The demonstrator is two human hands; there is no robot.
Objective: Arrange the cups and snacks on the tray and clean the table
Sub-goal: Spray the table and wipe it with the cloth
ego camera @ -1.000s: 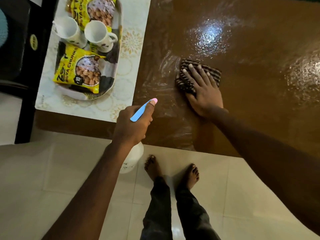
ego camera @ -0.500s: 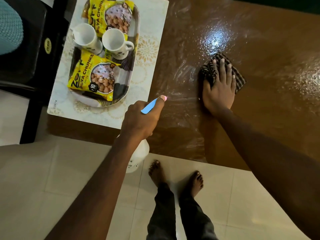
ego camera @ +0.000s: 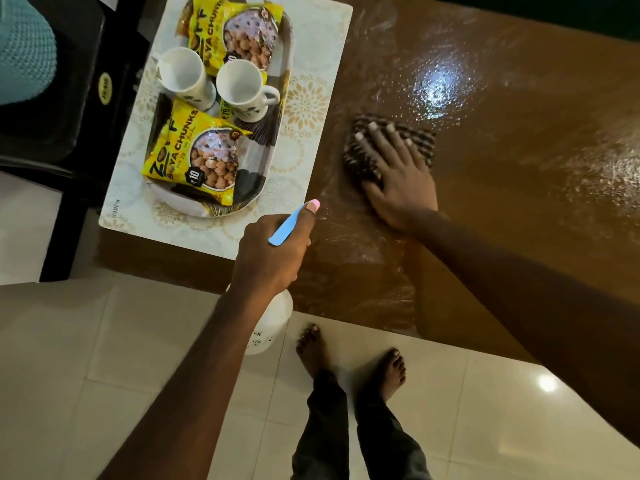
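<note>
Head cam, looking down: right hand (ego camera: pixel 398 174) lies flat, palm down, fingers spread over a dark striped cloth (ego camera: pixel 360 161) on the wet brown table (ego camera: pixel 519 202); arm runs in from lower right. Left hand (ego camera: pixel 270 254) is wrapped round the neck of a white spray bottle (ego camera: pixel 270 327) w/ blue trigger, held at the table's near edge, thumb up top. Bottle body mostly hidden under hand & forearm; label print too small to read. Tray (ego camera: pixel 256 161) sits on a pale floral mat (ego camera: pixel 311 98) at table's left end, holding two white cups (ego camera: pixel 239 84) side by side betw. two yellow snack packets (ego camera: pixel 194 154). Far packet cut off by frame top. Tray pattern mostly covered. Bare feet on tiled floor below.
</note>
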